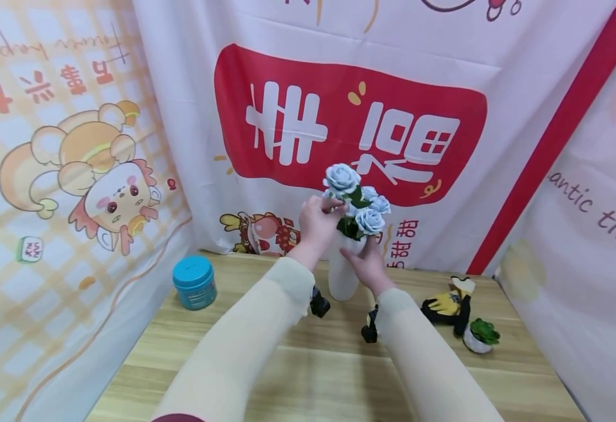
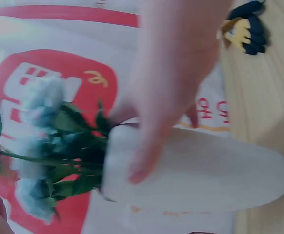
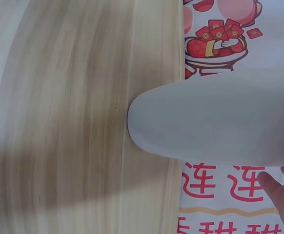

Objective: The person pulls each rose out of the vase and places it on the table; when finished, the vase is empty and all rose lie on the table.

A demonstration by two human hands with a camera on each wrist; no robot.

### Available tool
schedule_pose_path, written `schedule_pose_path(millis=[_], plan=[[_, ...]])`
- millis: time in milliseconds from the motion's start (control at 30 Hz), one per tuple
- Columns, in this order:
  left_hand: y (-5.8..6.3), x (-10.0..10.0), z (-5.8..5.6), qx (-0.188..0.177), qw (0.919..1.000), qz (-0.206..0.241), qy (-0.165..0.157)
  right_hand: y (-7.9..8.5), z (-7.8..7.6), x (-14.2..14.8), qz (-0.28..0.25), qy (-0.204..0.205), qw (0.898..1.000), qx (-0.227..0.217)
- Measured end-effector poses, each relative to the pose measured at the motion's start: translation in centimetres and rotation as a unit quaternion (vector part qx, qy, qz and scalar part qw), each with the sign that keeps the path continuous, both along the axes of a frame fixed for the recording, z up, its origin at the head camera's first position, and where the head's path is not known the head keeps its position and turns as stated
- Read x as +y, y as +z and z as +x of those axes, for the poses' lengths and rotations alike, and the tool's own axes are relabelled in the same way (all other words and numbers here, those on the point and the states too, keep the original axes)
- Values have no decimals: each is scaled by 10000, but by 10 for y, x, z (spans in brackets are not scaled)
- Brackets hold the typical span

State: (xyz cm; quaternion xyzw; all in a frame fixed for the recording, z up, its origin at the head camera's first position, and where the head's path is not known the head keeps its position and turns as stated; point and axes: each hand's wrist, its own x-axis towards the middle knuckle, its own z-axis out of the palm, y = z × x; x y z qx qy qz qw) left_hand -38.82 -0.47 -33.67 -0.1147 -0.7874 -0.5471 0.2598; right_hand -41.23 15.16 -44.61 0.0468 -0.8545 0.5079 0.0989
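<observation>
Our left hand (image 1: 319, 221) pinches green stem (image 2: 30, 157); pale blue roses (image 1: 370, 221) beside and above that pinch. Our right hand (image 1: 367, 262) grips white vase (image 1: 341, 278) just below its rim. Vase stands below left-hand pinch, base on wooden table (image 1: 313, 363). Blue container (image 1: 195, 282) well left of both grips, potted plant (image 1: 482, 335) off right.

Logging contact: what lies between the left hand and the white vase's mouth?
In the left wrist view, a green stem, leaves and blue roses lie between the left hand and the white vase.
</observation>
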Motion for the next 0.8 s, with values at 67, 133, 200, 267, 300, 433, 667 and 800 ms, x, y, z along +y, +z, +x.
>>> schedule_pose_path(millis=[67, 133, 200, 267, 300, 433, 667, 800], plan=[[9, -4, 3, 69, 9998, 164, -35, 0, 1, 1, -70, 1, 9999, -104], [18, -9, 6, 181, 9993, 320, -86, 0, 2, 2, -92, -40, 9997, -208], [28, -16, 10, 408, 9983, 408, -111, 1, 2, 2, -40, -75, 9996, -265], [38, -24, 14, 739, 9954, 571, -206, 2, 2, 1, 48, -100, 9994, -313], [42, -30, 16, 959, 9931, 632, -240, 3, 2, 1, 85, -114, 9994, -324], [53, -60, 29, 1670, 9835, 681, -109, 4, 3, -3, 185, -81, 9991, -363], [24, -122, 52, 857, 9955, 245, 321, 8, 6, -2, 282, -139, 9992, -256], [-24, -160, 62, -284, 9967, -371, 660, 8, 8, -3, 203, -108, 9992, -329]])
